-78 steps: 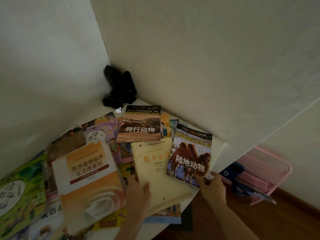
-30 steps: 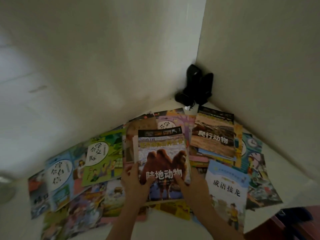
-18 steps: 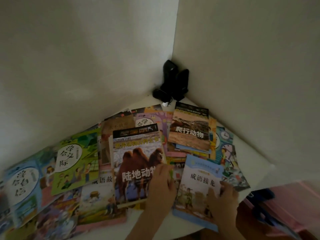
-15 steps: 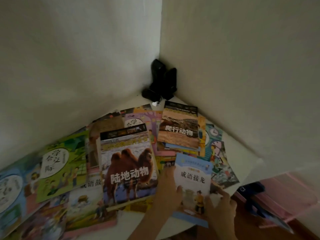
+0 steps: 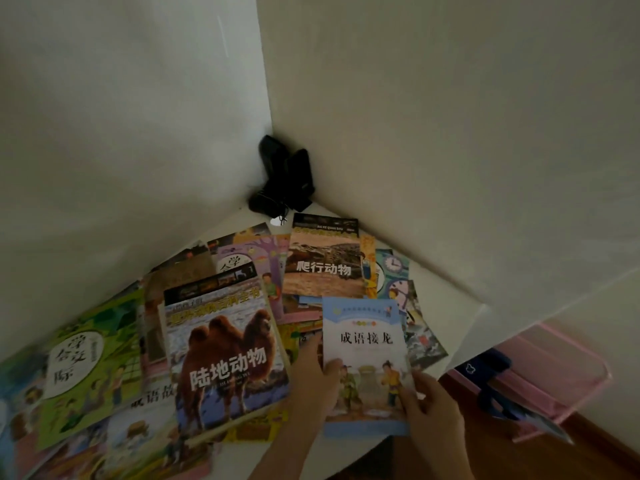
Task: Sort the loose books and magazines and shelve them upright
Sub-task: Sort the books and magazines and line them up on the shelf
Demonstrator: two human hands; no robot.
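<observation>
The blue book [image 5: 365,358] lies face up at the table's near right edge, at about 5 o'clock in the view, held on both sides: the left hand [image 5: 317,375] grips its left edge with the thumb on the cover, and the right hand [image 5: 433,410] pinches its lower right corner. The hands are apart, the book between them. Just left, at 7 o'clock, the camel book [image 5: 225,351] lies flat on the heap. At 12 o'clock from the blue book lies the reptile book [image 5: 323,261]; at 9 o'clock, a green book [image 5: 86,362]. All rest overlapping on a white table [image 5: 460,306] set in a corner of white walls [image 5: 450,116]. A black object [image 5: 284,178] stands in that corner. At 3 o'clock, beyond the table's edge, a pink rack [image 5: 561,379] stands on a wooden floor [image 5: 595,452].
</observation>
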